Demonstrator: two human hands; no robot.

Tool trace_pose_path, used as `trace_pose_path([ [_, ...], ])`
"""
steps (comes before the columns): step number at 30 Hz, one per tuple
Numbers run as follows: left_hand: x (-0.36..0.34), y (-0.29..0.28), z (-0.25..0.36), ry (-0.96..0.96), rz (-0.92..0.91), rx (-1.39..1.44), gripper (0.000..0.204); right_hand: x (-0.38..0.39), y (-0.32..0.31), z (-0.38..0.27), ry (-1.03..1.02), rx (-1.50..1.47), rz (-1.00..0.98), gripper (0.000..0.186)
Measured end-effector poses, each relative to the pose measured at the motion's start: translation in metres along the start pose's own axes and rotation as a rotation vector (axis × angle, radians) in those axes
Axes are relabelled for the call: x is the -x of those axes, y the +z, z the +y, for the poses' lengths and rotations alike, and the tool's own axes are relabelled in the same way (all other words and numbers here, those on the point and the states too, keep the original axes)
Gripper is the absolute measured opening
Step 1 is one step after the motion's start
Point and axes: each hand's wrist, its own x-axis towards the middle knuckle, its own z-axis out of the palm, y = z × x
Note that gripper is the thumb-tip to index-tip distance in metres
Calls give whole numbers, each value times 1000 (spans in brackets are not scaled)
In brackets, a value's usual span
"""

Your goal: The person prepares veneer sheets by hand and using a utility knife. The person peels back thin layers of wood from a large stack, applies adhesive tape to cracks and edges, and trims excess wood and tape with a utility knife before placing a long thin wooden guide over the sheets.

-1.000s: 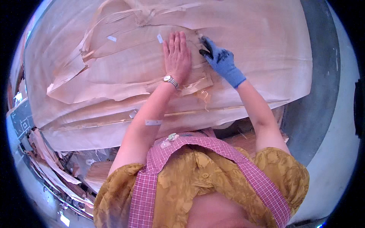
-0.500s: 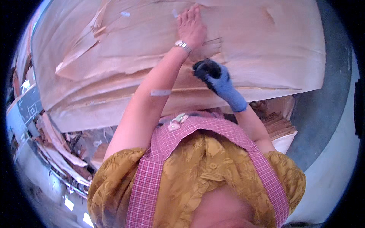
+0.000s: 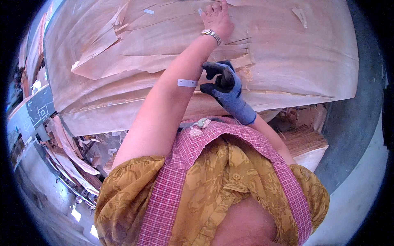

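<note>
Presently I observe remotely the bare left hand (image 3: 218, 20) spread on the wrinkled wood sheet (image 3: 295, 57), its fingers slightly bent. The gloved right hand (image 3: 225, 84) is curved, with thumb and fingers apart, just beside the left forearm (image 3: 158, 102), on which one white strip (image 3: 186, 83) lies. Whether this hand touches the forearm, I cannot tell.

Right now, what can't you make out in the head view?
Head view:
Far edge of the wood sheet: cut off by the top border.
Surface under the left hand: covered by that hand.
Whether the right hand holds anything: its own curl hides it.
Time on the watch: too small.
</note>
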Motion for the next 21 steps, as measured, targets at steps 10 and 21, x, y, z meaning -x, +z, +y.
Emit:
trace_pose_path([
  [10,-8,-7,8,-14,-69,-65,88,-51,-8,-42,-379,185,-291,26],
  [21,-6,-18,4,-9,-99,-83,97,7,-54,-19,59,-252,-432,11],
])
